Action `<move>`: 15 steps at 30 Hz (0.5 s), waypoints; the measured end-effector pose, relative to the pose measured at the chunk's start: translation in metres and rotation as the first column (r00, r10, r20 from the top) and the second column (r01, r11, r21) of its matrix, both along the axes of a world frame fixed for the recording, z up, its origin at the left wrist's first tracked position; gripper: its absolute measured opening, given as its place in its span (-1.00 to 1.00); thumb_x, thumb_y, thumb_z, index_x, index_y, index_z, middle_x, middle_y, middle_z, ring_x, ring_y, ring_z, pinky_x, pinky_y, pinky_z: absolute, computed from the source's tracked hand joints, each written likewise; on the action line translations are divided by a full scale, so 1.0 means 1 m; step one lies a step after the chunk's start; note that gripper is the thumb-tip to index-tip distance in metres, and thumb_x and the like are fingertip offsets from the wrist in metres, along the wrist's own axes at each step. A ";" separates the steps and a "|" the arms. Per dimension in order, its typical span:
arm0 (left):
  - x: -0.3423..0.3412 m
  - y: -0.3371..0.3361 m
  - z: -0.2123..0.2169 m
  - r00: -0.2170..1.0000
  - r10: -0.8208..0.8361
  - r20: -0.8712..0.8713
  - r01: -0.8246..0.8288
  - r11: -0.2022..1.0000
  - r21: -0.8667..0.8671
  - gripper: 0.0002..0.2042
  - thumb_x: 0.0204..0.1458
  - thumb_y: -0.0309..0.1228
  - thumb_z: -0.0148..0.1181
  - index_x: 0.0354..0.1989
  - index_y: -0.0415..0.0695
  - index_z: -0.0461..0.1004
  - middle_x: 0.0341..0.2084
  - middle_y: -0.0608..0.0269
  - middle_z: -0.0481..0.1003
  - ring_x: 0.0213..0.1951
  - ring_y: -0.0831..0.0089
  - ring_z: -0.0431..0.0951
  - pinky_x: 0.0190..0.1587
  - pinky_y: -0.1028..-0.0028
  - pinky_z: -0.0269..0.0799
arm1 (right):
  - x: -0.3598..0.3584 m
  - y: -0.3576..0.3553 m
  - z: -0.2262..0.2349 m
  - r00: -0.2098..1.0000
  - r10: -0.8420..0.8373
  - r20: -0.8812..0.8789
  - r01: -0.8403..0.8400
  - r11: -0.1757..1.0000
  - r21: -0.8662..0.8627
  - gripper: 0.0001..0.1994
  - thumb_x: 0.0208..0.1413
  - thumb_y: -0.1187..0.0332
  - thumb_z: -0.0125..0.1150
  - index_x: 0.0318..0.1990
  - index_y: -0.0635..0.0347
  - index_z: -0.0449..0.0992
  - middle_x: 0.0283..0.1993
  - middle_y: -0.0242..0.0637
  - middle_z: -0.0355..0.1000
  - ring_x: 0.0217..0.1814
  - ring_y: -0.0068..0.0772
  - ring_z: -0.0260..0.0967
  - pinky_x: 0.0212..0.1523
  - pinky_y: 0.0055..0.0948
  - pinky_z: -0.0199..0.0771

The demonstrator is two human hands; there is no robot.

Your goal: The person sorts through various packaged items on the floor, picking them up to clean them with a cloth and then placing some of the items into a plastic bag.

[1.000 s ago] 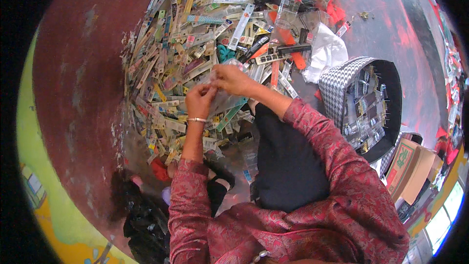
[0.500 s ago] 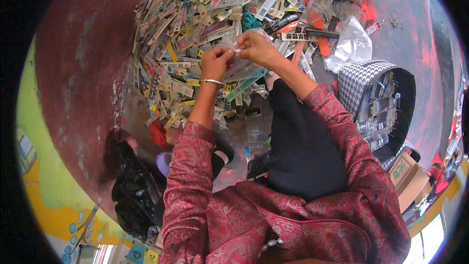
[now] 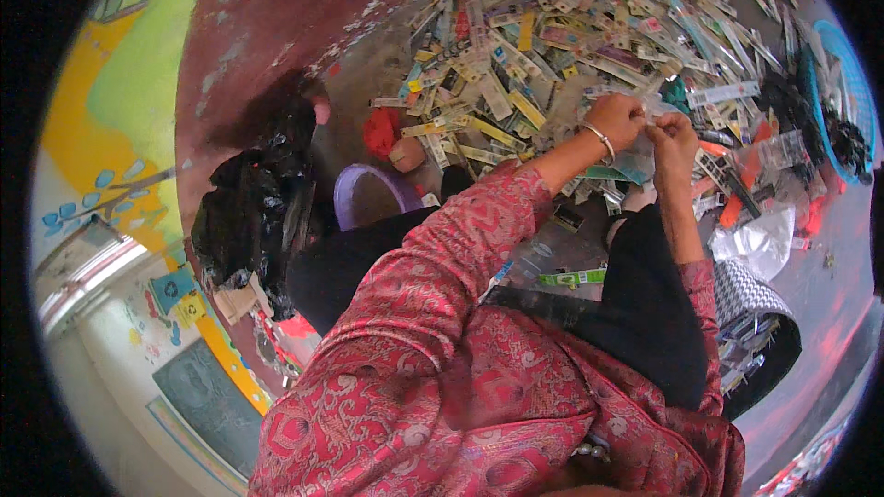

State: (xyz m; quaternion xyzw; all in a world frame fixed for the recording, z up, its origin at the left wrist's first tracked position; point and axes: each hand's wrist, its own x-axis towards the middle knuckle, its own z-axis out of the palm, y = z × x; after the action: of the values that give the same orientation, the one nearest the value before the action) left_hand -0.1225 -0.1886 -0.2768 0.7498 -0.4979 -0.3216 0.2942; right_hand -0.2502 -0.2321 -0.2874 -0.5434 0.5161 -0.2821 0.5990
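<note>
My left hand, with a bracelet at the wrist, and my right hand meet just above a large heap of packets. Between their pinched fingertips is a clear plastic bag, crumpled at the top; its outline against the heap is hard to make out. Both hands are closed on it. The heap of long, slim packets, mostly pale with coloured labels, spreads beyond my hands. Close to the right hand lies a teal bundle. A flat teal-edged packet shows below my hands.
A black plastic bag and a purple ring-shaped rim are at the left. To the right stand a houndstooth-patterned box holding clear packets, a white plastic bag and a blue basket. A red bundle lies near the heap.
The view has swung to the left, so the heap and my hands now appear farther right. Both hands still pinch the clear plastic bag close together.
</note>
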 end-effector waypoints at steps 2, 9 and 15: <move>0.001 0.002 -0.002 0.999 0.008 -0.038 -0.006 0.998 0.056 -0.82 -0.25 -0.32 0.12 -0.51 -0.17 0.49 -0.58 0.07 0.46 -0.47 0.15 0.47 -0.38 0.30 0.35 | 0.004 0.004 0.020 0.990 0.097 -0.101 -0.122 0.952 -0.280 -0.83 -0.26 0.60 0.08 -0.43 0.22 0.34 -0.51 -0.36 0.33 -0.52 -0.53 0.26 -0.50 -0.57 0.25; 0.007 0.006 -0.005 0.996 -0.056 -0.069 0.058 0.998 0.029 -0.82 -0.20 -0.34 0.14 -0.42 -0.13 0.49 -0.49 0.03 0.48 -0.41 0.13 0.48 -0.34 0.31 0.36 | 0.006 0.006 0.028 0.853 0.196 -0.483 -0.491 0.615 -0.617 -0.78 -0.15 0.53 -0.05 -0.28 0.10 0.38 -0.35 -0.28 0.33 -0.40 -0.15 0.36 -0.52 -0.32 0.35; 0.008 0.000 -0.004 0.985 -0.125 -0.117 0.124 0.992 -0.012 -0.79 -0.14 -0.33 0.12 -0.34 -0.15 0.51 -0.48 0.04 0.49 -0.46 0.27 0.50 -0.38 0.37 0.36 | -0.008 0.002 -0.006 0.857 0.142 -0.495 -0.466 0.625 -0.627 -0.85 -0.11 0.47 -0.03 -0.32 0.09 0.36 -0.38 -0.23 0.32 -0.44 -0.13 0.35 -0.54 -0.26 0.35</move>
State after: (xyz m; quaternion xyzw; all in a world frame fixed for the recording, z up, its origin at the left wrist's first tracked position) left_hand -0.1147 -0.1887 -0.2807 0.6962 -0.5263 -0.3818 0.3041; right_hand -0.2581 -0.2300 -0.2936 -0.8617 0.3692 -0.2381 0.2538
